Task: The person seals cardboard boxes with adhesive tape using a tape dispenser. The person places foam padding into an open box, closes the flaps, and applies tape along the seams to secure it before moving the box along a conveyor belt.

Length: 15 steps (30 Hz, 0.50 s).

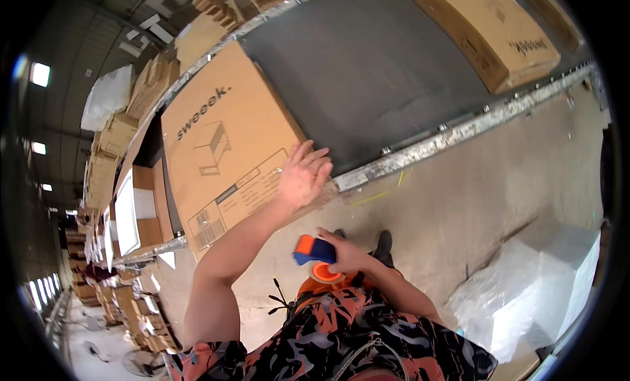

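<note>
A large flat cardboard carton (226, 128) with printed lettering and a furniture drawing lies on the dark conveyor belt (354, 60). Across its near right corner rests my left hand (303, 174), fingers stretched out over the edge. Close to my body, my right hand (351, 255) is closed around a blue and orange tape dispenser (315, 250), held off the carton. An orange tape roll (326, 272) shows just below the dispenser. My right fingers are partly hidden behind it.
More cartons (499, 37) sit farther along the belt at right. An opened box with white contents (134, 210) stands left of the large carton. The belt's metal rail (420, 148) runs along the near side. Plastic-wrapped sheets (531, 282) stand at lower right.
</note>
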Tool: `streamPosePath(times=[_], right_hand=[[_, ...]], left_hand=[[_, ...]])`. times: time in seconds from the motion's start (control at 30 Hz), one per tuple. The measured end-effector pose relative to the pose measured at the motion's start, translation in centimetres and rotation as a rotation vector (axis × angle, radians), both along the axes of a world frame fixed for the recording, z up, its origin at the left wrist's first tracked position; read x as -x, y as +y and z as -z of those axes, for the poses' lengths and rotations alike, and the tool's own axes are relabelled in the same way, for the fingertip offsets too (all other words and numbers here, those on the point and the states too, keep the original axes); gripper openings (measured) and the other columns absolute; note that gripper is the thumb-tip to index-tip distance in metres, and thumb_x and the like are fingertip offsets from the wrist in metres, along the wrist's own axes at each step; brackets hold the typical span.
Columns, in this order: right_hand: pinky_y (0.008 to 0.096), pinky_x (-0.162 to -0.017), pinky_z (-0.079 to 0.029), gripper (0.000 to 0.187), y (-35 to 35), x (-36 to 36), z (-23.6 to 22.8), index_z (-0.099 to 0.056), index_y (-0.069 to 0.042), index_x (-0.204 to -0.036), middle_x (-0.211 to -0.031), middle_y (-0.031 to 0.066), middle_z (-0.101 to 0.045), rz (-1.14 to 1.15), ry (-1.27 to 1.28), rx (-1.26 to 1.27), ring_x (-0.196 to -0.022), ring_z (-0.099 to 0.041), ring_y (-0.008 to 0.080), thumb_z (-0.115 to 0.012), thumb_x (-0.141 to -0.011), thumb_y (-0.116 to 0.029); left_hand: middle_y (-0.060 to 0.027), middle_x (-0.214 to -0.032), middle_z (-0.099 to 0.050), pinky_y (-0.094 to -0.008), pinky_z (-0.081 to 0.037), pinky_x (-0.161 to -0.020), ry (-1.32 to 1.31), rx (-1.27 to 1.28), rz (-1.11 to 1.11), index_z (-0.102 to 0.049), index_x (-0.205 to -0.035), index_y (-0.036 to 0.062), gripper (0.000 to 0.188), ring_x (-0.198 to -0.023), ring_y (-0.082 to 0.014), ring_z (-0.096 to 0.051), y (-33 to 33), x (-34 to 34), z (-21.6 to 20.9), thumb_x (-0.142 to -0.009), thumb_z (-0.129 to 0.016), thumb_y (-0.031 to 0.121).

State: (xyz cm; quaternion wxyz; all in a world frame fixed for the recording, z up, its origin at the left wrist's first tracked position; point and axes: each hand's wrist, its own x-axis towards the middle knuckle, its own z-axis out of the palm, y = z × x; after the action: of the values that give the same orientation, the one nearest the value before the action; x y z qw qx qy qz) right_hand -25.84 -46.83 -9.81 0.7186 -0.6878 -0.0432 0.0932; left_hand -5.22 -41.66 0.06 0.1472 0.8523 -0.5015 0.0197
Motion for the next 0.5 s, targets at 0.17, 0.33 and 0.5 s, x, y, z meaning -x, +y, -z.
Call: streamPosePath(times=[0.17,0.33,0.5], right_hand=[[0.0328,-0.091,-0.046,0.077,-1.3,2.3,-1.3,-0.047,0.007,-0.130,-0.121,0.0153,-0.058,0.233,0.176,-0.764,-0.106,-0.058,0.0218,-0.058,-0.055,0.000],[0.0407,-0.095,-0.047,0.073,0.4,-0.1,-4.8,-0.044,0.004,-0.130,-0.119,0.0174,-0.058,0.524,0.230,-1.127,-0.106,-0.059,0.0305,-0.052,-0.058,0.000],[0.0303,-0.084,-0.047,0.069,1.9,-5.8,-7.8,-0.043,-0.003,-0.133,-0.112,0.0109,-0.059,0.766,0.191,-0.995,-0.095,-0.057,0.0201,-0.054,-0.065,0.007]], left_hand=[[-0.0121,-0.138,-0.049,-0.0427,-0.026,-0.113,0.197,0.237,0.019,-0.056,-0.126,0.0052,0.040,-0.133,-0.0330,-0.039,0.9,-1.5,0.1,-0.098,-0.046,0.032],[-0.0127,-0.139,-0.048,-0.0344,-0.036,-0.105,0.827,0.673,-0.211,-0.049,-0.132,0.0018,0.045,-0.129,-0.0236,-0.044,6.0,-1.4,-0.3,-0.092,-0.060,0.020],[-0.0139,-0.138,-0.047,-0.0347,-0.038,-0.104,0.300,0.720,-0.697,-0.040,-0.138,-0.0031,0.055,-0.124,-0.0232,-0.047,28.2,-4.5,-2.4,-0.089,-0.062,0.009]])
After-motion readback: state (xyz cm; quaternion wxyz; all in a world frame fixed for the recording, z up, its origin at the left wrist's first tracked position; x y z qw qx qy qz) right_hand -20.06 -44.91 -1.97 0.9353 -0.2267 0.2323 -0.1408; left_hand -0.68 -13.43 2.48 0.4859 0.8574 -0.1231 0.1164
